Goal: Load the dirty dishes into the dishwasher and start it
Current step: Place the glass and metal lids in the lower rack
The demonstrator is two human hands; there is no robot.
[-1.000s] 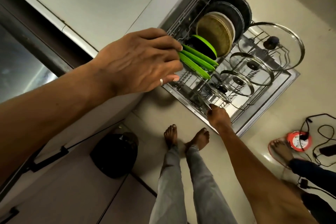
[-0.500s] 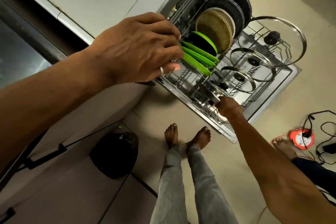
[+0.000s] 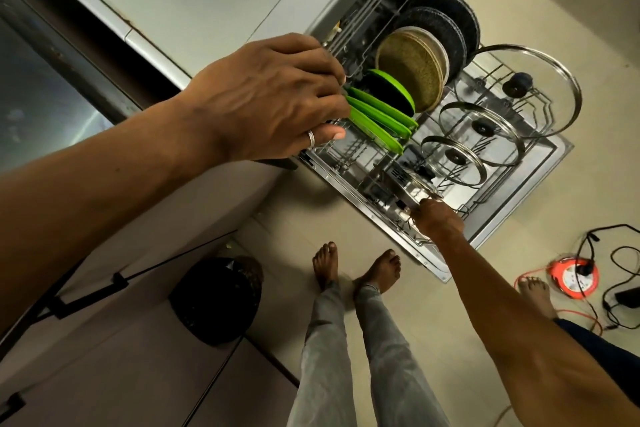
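Green plates (image 3: 377, 114) stand upright in the rack (image 3: 346, 154); right hand (image 3: 438, 220) grips its front wire; left hand (image 3: 270, 104) curls, hold unclear.

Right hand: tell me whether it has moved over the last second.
Yes. The right hand has shifted rightward over the open silver dishwasher door, ending closer to the smallest glass lid.

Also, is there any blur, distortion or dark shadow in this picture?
Head view: dim, warm light; the wide-angle lens makes the left hand loom large; the round orange cable reel near the edge is smeared; the round black bin sinks into shadow.
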